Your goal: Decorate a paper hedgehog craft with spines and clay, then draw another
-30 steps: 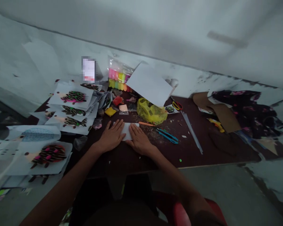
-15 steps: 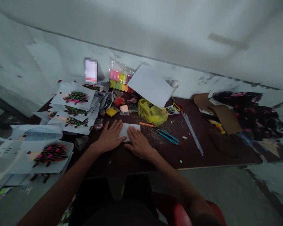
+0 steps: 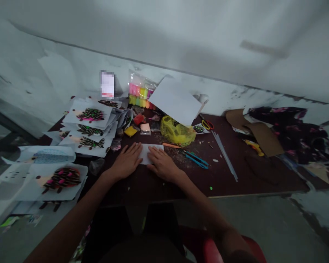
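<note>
A small white paper (image 3: 145, 155) lies flat on the dark table (image 3: 153, 191) between my hands. Spread over its left edge is my left hand (image 3: 127, 160), palm down. My right hand (image 3: 163, 163) rests palm down on the paper's right part, fingers extended. Parts of the paper are hidden beneath both hands. Just past the right hand are an orange tool (image 3: 172, 145) and blue scissors (image 3: 196, 159). A crumpled yellow plastic bag (image 3: 177, 131) sits behind them.
Paper sheets with hedgehog pictures (image 3: 89, 115) are piled at the left. Behind stand a pack of coloured clay (image 3: 142, 91) and a large white sheet (image 3: 175, 100). Grey strips (image 3: 225, 157), yellow-red scissors (image 3: 207, 125), brown cardboard (image 3: 265, 138) and dark cloth (image 3: 301, 135) lie to the right.
My left hand has slid slightly down and left on the paper, so a little more white shows between the hands. The view has shifted slightly.
</note>
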The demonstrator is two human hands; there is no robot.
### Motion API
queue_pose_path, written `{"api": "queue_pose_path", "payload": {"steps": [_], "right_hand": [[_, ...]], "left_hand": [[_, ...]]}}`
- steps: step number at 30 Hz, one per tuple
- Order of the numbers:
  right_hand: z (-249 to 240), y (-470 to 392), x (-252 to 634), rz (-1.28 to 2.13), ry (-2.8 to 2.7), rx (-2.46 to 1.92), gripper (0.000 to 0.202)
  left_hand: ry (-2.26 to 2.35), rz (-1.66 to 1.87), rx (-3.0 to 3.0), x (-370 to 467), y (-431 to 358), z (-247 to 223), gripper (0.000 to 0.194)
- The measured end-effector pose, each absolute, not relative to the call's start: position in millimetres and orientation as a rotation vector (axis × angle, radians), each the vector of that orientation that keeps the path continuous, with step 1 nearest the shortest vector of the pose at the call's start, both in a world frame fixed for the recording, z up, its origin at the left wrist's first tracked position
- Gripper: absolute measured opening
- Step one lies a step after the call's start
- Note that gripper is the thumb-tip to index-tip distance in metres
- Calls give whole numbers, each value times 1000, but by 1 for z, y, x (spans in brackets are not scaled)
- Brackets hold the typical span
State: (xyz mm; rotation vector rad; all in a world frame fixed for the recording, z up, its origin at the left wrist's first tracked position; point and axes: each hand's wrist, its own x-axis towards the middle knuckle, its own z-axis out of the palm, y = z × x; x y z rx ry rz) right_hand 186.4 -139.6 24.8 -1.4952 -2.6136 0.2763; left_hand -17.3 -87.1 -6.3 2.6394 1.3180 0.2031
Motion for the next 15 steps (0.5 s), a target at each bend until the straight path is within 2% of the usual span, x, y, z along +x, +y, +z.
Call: {"api": "queue_pose_path", "payload": {"steps": [5,11,15], "right_hand": [[22,-151,183,309,-2704,-1399,62],[30,-149,209,114,-2504,-1718,36],[52,-146,225,-38,-2321,-1995,32]], "left_hand": [[1307,151,2628,-24,-85,-6,63],[1270,161,2623,-27,-83,-3,67],[1253,154,2625,-27,-83,-2,66]]}}
